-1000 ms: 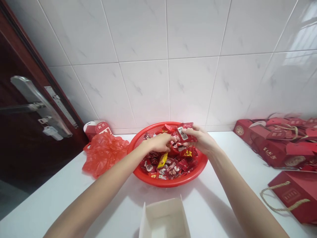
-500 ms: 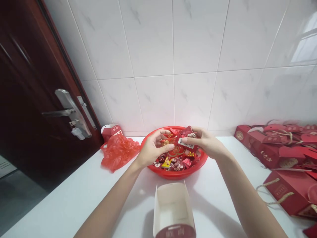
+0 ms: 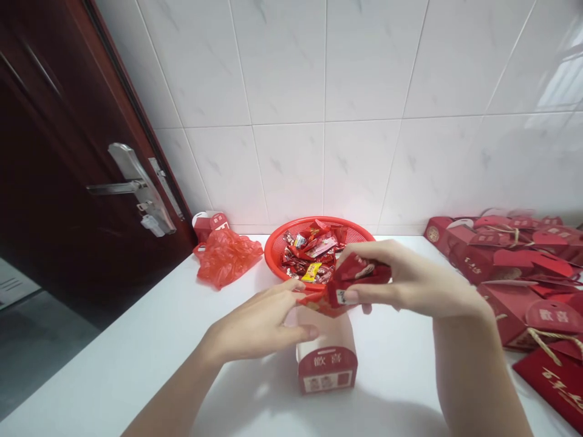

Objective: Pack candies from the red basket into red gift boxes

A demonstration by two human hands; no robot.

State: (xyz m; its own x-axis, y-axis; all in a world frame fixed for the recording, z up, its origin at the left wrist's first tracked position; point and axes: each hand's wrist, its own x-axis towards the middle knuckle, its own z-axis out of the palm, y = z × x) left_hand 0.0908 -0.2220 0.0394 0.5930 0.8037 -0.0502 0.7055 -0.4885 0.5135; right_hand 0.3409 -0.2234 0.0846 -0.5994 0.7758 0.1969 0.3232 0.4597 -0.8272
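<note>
My right hand (image 3: 401, 279) is closed around several red-wrapped candies (image 3: 357, 279), held just above the open top of a small red-and-white gift box (image 3: 327, 371). The box stands upright on the white table, its pale inside partly covered by the candies. Beside the box's left rim, my left hand (image 3: 262, 321) is open, thumb and fingers apart; its fingertips are close to the lowest red wrapper, and I cannot tell whether they touch. Behind both hands sits a red plastic basket (image 3: 274, 258) with wrapped candies in it, one of them yellow (image 3: 312, 272).
A crumpled red plastic bag (image 3: 230, 258) lies at the back left, in front of another small box (image 3: 209, 223). Red gift boxes with rope handles (image 3: 510, 258) crowd the right side. The tiled wall (image 3: 291, 170) borders the table's back; a dark door (image 3: 54, 182) stands left.
Both hands have moved from the basket toward me, over the box, the right one carrying candies. The view has shifted, so the whole box front now shows.
</note>
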